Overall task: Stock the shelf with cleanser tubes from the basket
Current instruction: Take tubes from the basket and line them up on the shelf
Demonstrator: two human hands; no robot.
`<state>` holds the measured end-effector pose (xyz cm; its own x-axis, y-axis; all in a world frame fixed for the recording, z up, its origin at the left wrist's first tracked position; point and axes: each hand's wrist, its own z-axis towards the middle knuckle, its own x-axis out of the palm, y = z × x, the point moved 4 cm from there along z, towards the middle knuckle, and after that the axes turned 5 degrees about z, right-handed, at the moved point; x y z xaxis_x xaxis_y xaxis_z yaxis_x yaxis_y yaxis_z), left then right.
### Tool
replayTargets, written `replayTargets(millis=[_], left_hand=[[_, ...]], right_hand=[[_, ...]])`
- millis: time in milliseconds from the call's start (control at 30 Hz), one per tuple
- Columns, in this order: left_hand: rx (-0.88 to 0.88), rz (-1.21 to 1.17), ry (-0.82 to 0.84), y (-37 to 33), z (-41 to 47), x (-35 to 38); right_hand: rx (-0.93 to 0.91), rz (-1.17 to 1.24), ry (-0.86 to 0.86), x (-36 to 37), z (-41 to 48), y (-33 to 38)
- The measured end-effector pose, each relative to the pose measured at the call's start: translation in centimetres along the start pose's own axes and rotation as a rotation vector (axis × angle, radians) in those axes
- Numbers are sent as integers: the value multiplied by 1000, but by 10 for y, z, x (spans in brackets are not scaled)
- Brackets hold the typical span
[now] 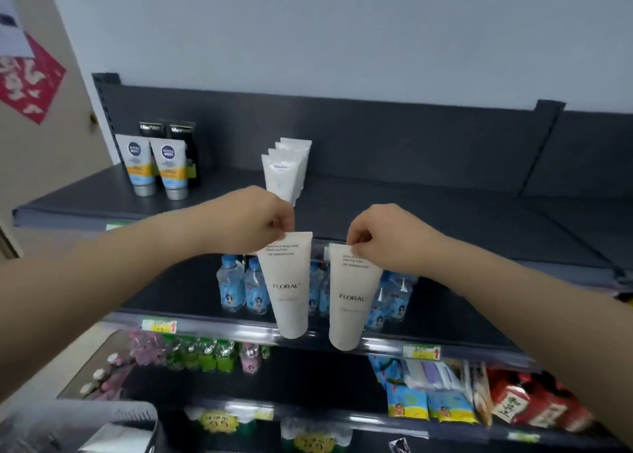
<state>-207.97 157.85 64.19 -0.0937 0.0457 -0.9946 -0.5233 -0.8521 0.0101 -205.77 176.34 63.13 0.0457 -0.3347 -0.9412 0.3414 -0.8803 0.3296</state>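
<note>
A dark grey top shelf (428, 209) spans the frame against a pale wall, with fuller shelves stepping down below it. The rim of a grey basket (85, 415) shows in the lower left corner, blurred.

Both bare forearms reach in from the sides. The left hand (253, 219) has its fingers curled and pinches the flat crimped end of the left tube (287, 288). The right hand (387, 236) pinches the right tube (352, 298) the same way. Both white tubes read "FLORAL" and hang cap-down, side by side but apart, in front of the top shelf's front edge and not on it.

On the top shelf behind the left hand stands a row of white tubes (286, 168), one behind another. Well to their left stand two blue-and-yellow tubes (154, 168) in front of two black boxes (181, 134). Small water bottles (236, 284) stand on the next shelf down, behind the hanging tubes.
</note>
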Motion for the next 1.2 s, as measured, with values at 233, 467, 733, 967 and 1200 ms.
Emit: replayTargets(millis=[233,467,733,967,1200], left_hand=[[69,51,-55,-20,62,-56],[82,87,-98,-2,140,-86],[83,55,-114,42,237,-87],[97,86,-77,68,309,-68],[98,100,-44,89,350,-46]], right_hand=[[35,0,-144,-74,8,-29],[53,-26,-244,-119,61,-55],[67,-56,-248,-131,153,-90],[117,-96,-215,-125,225,-119],[144,-102,-213,-120,269,-137]])
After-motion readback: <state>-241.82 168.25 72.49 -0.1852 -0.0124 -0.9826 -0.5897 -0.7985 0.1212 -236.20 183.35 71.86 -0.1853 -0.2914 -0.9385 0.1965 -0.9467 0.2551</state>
